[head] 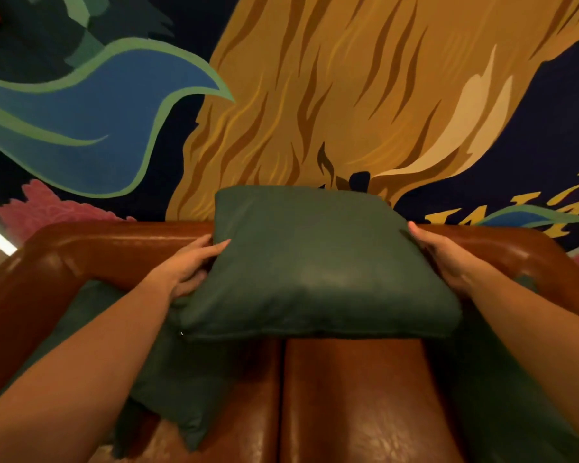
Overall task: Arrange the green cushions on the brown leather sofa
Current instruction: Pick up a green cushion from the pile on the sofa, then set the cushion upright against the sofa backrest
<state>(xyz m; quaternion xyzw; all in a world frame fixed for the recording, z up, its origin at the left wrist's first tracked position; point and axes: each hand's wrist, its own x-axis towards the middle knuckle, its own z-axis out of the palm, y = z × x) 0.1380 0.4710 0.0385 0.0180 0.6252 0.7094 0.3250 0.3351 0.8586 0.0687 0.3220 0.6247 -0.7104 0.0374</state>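
A green cushion (311, 265) hangs tilted over the middle of the brown leather sofa (355, 396), its top edge above the backrest. My left hand (189, 267) grips its left edge, thumb on top and fingers curled underneath. My right hand (443, 253) holds its right edge, fingers along the side and partly hidden behind it. A second green cushion (178, 389) lies on the left seat under my left forearm. A third green cushion (502, 396) lies on the right seat, partly covered by my right forearm.
The sofa's rounded backrest (114, 245) runs across the view, with its arms curving forward at both sides. Right behind it stands a wall with a painted mural (315, 95). A seam divides the two seat pads in the middle.
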